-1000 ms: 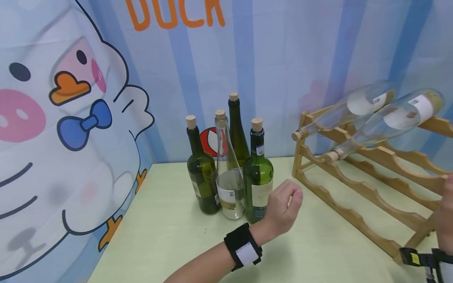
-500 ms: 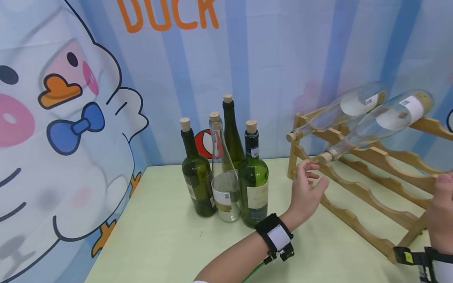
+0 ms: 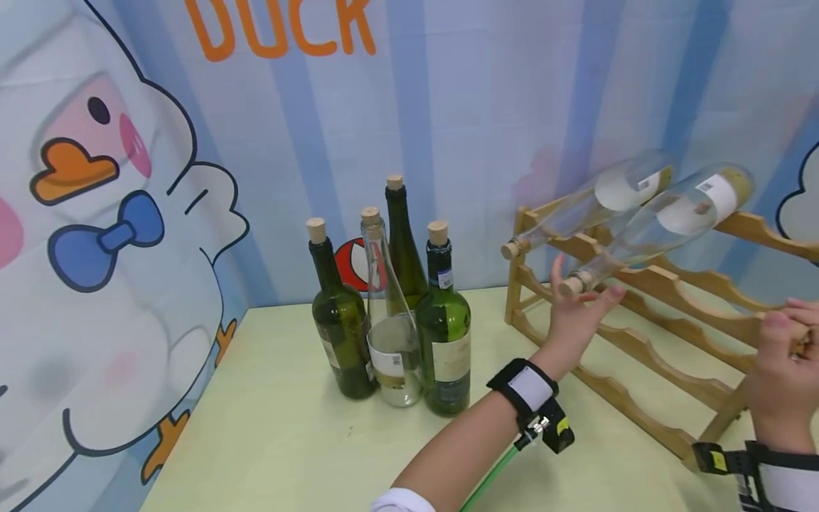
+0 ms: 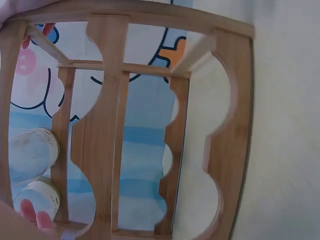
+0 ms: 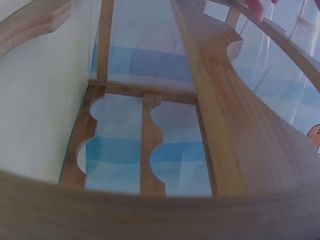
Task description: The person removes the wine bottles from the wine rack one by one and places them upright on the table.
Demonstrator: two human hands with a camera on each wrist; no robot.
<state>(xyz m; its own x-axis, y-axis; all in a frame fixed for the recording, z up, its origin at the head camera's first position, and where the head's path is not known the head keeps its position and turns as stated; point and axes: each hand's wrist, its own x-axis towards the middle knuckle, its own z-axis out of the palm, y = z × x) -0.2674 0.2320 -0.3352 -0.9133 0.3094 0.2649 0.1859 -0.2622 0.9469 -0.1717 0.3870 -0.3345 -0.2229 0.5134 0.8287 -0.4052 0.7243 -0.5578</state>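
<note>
A wooden wine rack stands on the pale green table at the right. Two clear corked bottles lie tilted on its top rails. My left hand is open, fingers spread just beneath the corked neck of the nearer lying bottle. My right hand grips the rack's rail at its right end. The left wrist view looks through the rack at the two bottle bases. A fingertip rests on the rack rail in the right wrist view.
Several corked bottles stand grouped at the back of the table: a dark green one, a clear one, a tall green one and a green labelled one. A cartoon duck backdrop closes off the back and left.
My left hand has moved from beside the standing green bottle to the right and up, opening under the lying bottle's neck. My right hand has closed round the rack rail.
</note>
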